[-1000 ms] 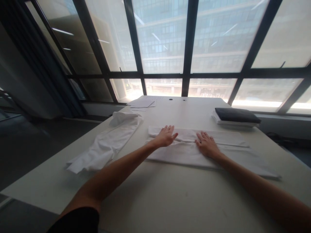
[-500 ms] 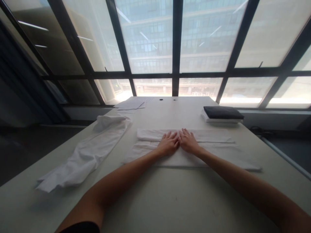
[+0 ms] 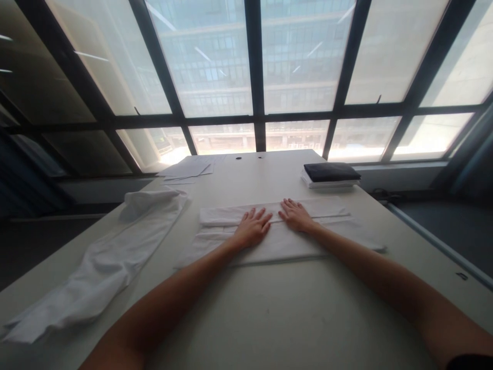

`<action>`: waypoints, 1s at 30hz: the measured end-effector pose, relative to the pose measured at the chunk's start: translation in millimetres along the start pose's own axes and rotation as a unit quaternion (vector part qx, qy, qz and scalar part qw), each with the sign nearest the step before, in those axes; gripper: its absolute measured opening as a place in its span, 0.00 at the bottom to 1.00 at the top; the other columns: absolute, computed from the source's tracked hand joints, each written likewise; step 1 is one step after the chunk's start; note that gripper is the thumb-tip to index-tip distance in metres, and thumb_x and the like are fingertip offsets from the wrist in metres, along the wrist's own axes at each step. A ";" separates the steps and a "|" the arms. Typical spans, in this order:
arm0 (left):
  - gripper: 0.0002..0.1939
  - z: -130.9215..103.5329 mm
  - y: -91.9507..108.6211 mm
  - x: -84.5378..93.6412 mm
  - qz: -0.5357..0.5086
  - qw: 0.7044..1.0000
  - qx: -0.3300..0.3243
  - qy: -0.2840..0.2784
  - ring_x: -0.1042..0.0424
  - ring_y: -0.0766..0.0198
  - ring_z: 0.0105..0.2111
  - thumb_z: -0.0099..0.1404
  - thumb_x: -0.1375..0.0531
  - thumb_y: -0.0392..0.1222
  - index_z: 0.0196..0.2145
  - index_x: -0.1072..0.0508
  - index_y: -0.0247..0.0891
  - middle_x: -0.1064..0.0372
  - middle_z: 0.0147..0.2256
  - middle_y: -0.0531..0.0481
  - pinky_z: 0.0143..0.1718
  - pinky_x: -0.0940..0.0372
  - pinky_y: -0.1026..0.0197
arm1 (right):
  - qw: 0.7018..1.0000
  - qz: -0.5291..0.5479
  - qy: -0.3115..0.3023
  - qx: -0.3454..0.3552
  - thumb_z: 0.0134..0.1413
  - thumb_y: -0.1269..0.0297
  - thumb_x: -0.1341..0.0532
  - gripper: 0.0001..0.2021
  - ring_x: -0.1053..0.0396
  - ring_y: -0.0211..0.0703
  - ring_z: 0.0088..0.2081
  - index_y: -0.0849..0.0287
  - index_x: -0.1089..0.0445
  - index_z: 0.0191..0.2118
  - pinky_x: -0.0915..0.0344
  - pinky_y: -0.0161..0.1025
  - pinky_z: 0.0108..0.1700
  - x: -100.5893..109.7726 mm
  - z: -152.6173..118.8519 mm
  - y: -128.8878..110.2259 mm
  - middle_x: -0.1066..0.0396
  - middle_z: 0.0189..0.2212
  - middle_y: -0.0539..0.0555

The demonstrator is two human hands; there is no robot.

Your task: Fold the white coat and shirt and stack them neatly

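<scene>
A white cloth (image 3: 285,246), folded into a wide flat shape with a strip turned over along its far side, lies across the table in front of me. My left hand (image 3: 253,227) rests flat on it, fingers spread, left of the middle. Just to the right, my right hand (image 3: 296,216) presses flat on the same cloth with its fingers stretched toward the far edge. A gap separates the two hands. Neither hand grips anything. The cloth under both palms is hidden.
Another white cloth (image 3: 103,262) lies long and crumpled at the left of the white table (image 3: 254,313). Papers (image 3: 187,168) are at the far left. Farther right sits a folded black cloth (image 3: 332,171) on folded white cloth (image 3: 327,183). Windows stand behind the table.
My hands have moved apart from each other on the folded cloth, and the left hand's fingers have spread wider. The view has turned slightly to the right.
</scene>
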State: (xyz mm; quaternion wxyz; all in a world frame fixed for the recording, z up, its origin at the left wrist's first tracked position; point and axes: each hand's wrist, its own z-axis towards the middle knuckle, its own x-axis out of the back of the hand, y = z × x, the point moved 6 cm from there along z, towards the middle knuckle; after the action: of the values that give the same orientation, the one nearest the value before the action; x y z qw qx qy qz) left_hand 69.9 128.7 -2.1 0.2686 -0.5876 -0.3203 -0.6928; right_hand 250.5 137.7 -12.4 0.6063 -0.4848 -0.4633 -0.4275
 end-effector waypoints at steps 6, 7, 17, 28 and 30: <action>0.28 -1.7 1.2 2.3 0.011 1.000 0.014 -0.015 0.58 0.43 0.69 0.75 0.60 0.56 0.68 0.45 0.52 0.57 0.70 0.50 0.66 0.58 0.38 | 0.996 -0.047 -0.007 -0.075 0.69 0.49 0.61 0.31 0.58 0.51 0.70 0.61 0.50 0.70 0.58 0.53 0.68 6.8 -13.4 72.9 0.56 0.71 0.59; 0.28 -1.9 1.3 2.3 0.013 1.000 0.016 -0.016 0.58 0.43 0.69 0.75 0.60 0.56 0.68 0.46 0.52 0.57 0.70 0.51 0.66 0.57 0.39 | 0.995 -0.053 -0.008 -0.086 0.69 0.49 0.61 0.31 0.58 0.51 0.70 0.61 0.50 0.70 0.57 0.54 0.68 8.2 -16.0 85.7 0.56 0.71 0.59; 0.28 -2.3 0.0 1.2 0.015 1.000 0.014 -0.004 0.57 0.44 0.69 0.74 0.60 0.57 0.68 0.45 0.52 0.57 0.70 0.51 0.66 0.58 0.40 | 0.981 -0.060 0.015 -0.185 0.67 0.50 0.61 0.32 0.57 0.53 0.70 0.63 0.48 0.69 0.57 0.55 0.68 24.9 -42.9 169.7 0.55 0.71 0.61; 0.37 -4.9 -23.6 2.7 -0.045 0.995 0.077 -0.049 0.62 0.50 0.70 0.72 0.69 0.63 0.71 0.55 0.45 0.62 0.71 0.50 0.67 0.65 0.35 | 0.981 -0.058 0.038 -0.179 0.67 0.51 0.60 0.31 0.55 0.54 0.69 0.63 0.45 0.67 0.54 0.58 0.67 16.9 -42.1 178.2 0.52 0.69 0.62; 0.37 -12.4 -47.9 6.6 -0.034 0.991 0.114 -0.063 0.63 0.49 0.70 0.72 0.70 0.63 0.71 0.55 0.43 0.63 0.71 0.48 0.66 0.64 0.34 | 0.981 -0.058 0.044 -0.180 0.67 0.51 0.59 0.31 0.54 0.54 0.69 0.63 0.44 0.67 0.54 0.58 0.67 17.0 -41.8 178.7 0.51 0.69 0.62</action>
State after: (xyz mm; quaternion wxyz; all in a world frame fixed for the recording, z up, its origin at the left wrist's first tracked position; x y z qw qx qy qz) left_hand 24.9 150.5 -3.1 0.2897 -0.5846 -0.4332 -0.6219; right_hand 433.0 124.8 -34.2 0.5032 -0.5389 -0.3790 -0.5593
